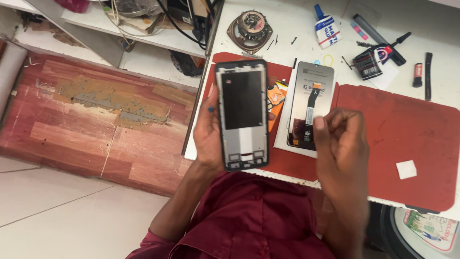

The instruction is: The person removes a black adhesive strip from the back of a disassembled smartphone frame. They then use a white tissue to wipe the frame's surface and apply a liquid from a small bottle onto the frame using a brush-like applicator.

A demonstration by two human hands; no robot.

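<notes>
Head view, looking down at a white table (297, 43) with a red mat (407, 124) on it. Left hand (208, 134) at frame centre grips a phone frame (242, 115), held upright by its long edges, thumb on the left edge, fingers behind. Frame is open: black panel in the upper part, grey metal below, dark rim all round. It hangs above the mat's left edge, not touching the table.

Right hand (338, 139) is right of centre, loosely curled, fingers bent in toward the palm, motion-blurred. Cannot tell if it pinches anything; nothing clear shows between the fingertips. It sits just right of the phone frame, apart from it.

Between the 2 hands, on the mat, lies a replacement screen (311, 103) face down on white backing, with an orange flex cable down its middle. The right hand covers its lower right corner. An orange-and-black piece (277, 98) shows partly behind the phone frame, too hidden to identify.

Upper frame, on the bare table: round speaker (249, 29) at top centre, glue tube (327, 29) with a blue cap to its right, black bottle (371, 62) further right, 1 small red-black lighter-like item (418, 75) near the right edge. Small white square (406, 169) lies on the mat at lower right.

Left half of frame: worn wooden floor (96, 124), pale tile (57, 201) below it. Maroon shirt (254, 220) fills bottom centre.
</notes>
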